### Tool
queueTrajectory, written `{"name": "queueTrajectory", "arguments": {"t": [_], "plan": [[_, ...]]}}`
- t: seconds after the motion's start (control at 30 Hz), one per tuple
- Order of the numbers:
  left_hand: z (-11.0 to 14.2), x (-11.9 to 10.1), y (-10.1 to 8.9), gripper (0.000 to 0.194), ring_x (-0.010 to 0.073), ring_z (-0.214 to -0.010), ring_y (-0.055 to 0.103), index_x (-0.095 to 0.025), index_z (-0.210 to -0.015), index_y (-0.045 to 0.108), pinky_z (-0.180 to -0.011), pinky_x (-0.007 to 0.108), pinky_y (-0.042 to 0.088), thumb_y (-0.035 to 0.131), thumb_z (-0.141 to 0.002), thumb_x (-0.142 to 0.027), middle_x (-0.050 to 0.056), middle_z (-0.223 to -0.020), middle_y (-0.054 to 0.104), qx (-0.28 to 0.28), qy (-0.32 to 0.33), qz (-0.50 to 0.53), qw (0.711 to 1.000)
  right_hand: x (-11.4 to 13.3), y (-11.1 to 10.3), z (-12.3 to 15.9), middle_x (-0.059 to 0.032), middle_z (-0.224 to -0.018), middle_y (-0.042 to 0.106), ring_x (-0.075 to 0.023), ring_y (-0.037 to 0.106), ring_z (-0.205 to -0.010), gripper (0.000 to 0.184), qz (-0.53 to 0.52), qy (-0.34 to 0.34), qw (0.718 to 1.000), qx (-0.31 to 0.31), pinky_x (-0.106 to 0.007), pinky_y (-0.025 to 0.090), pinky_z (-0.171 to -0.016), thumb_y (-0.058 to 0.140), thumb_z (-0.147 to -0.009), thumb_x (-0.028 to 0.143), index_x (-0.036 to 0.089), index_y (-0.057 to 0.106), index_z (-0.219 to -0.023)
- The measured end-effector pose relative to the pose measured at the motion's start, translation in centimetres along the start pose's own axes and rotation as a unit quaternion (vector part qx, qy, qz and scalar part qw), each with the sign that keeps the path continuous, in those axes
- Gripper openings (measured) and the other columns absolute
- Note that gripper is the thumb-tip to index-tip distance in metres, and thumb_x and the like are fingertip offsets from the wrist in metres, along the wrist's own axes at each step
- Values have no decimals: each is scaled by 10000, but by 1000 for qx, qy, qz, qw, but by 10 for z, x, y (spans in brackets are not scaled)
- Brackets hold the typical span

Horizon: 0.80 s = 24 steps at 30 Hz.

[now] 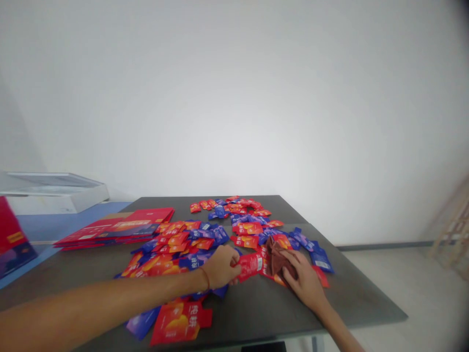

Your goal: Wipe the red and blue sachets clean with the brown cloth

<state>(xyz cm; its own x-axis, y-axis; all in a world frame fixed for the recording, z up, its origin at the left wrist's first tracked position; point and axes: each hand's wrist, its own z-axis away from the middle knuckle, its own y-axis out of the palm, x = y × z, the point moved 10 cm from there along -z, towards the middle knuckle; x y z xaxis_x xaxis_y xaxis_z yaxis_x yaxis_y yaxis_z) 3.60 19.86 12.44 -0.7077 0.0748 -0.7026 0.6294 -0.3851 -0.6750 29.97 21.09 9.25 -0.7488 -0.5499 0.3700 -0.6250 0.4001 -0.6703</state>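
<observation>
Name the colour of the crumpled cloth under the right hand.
Reddish brown, in the head view: the crumpled cloth under the right hand.

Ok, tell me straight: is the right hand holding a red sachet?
No, the right hand rests on a brown cloth, while the left hand grips a red sachet.

Left forearm (pixel 102 303) reaches across from lower left, left hand (pixel 220 266) curled closed in a pinch; right hand (pixel 304 286) lies palm down, fingers spread, right forearm (pixel 339 330) angling away to lower right.
</observation>
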Motion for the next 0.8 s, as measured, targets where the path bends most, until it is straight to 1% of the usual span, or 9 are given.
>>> {"name": "queueTrajectory", "arguments": {"t": [0.1, 0.2, 0.33, 0.43, 0.5, 0.6, 0.63, 0.7, 0.8], "plan": [[11, 14, 25, 317, 168, -851, 706, -160, -1174, 688, -766, 344, 635, 688, -1047, -450, 43, -1048, 718, 16, -14, 32, 999, 5, -5, 0, -126, -1410, 683, -299, 667, -1309, 423, -4, -4, 1000, -6, -508, 573, -1107, 586, -1000, 315, 247, 679, -1407], [14, 24, 44, 320, 162, -833, 703, -161, -1183, 682, -752, 336, 632, 675, -1054, -453, 39, -1034, 716, 36, -32, 56, 997, 7, -6, -1, -123, -1418, 671, -290, 650, -1325, 439, -5, 0, 1000, -1, -508, 547, -1139, 591, -985, 293, 244, 665, -1415], [19, 37, 69, 319, 149, -790, 693, -158, -1175, 682, -716, 315, 626, 662, -1063, -455, 32, -999, 713, 91, -64, 69, 991, 6, -6, 0, -126, -1439, 653, -285, 632, -1343, 446, 2, 4, 1000, 9, -503, 527, -1159, 585, -993, 289, 239, 645, -1432], [26, 42, 84, 344, 134, -720, 681, -161, -1254, 658, -659, 288, 614, 629, -1081, -457, 22, -963, 712, 127, -76, 56, 987, 6, -8, 1, -130, -1447, 643, -290, 632, -1339, 450, 9, 8, 1000, 15, -506, 532, -1148, 587, -998, 296, 243, 637, -1441], [31, 41, 87, 369, 120, -641, 654, -165, -1326, 622, -601, 266, 589, 599, -1097, -453, 4, -907, 701, 134, -70, 23, 988, 7, -9, 2, -135, -1457, 633, -295, 623, -1350, 448, 11, 11, 1000, 17, -513, 528, -1152, 582, -1003, 300, 242, 631, -1445], [38, 29, 79, 334, 123, -604, 634, -164, -1347, 590, -598, 270, 570, 601, -1092, -379, -17, -854, 683, 108, -29, -63, 992, 7, -11, 2, -137, -1456, 626, -298, 623, -1346, 444, 13, 15, 1000, 20, -524, 526, -1152, 580, -1006, 303, 242, 624, -1443], [39, 22, 75, 309, 140, -643, 656, -161, -1335, 587, -643, 289, 579, 619, -1073, -322, -11, -864, 689, 92, -6, -98, 991, 7, -11, 2, -136, -1454, 625, -297, 624, -1345, 442, 13, 16, 1000, 22, -523, 526, -1153, 579, -1007, 303, 244, 623, -1443], [44, 7, 67, 310, 210, -783, 720, -145, -1319, 580, -764, 352, 587, 632, -1019, -198, 29, -897, 714, 62, 43, -172, 982, 7, -12, 3, -133, -1459, 621, -295, 620, -1352, 445, 14, 16, 999, 27, -519, 524, -1158, 577, -1010, 304, 248, 617, -1450], [57, -7, 65, 343, 316, -890, 751, -122, -1348, 594, -785, 435, 576, 514, -1016, -101, 127, -956, 748, 40, 98, -272, 956, 7, -13, 3, -134, -1472, 608, -297, 605, -1370, 462, 14, 20, 999, 34, -518, 513, -1170, 584, -1011, 310, 252, 604, -1468]]}}
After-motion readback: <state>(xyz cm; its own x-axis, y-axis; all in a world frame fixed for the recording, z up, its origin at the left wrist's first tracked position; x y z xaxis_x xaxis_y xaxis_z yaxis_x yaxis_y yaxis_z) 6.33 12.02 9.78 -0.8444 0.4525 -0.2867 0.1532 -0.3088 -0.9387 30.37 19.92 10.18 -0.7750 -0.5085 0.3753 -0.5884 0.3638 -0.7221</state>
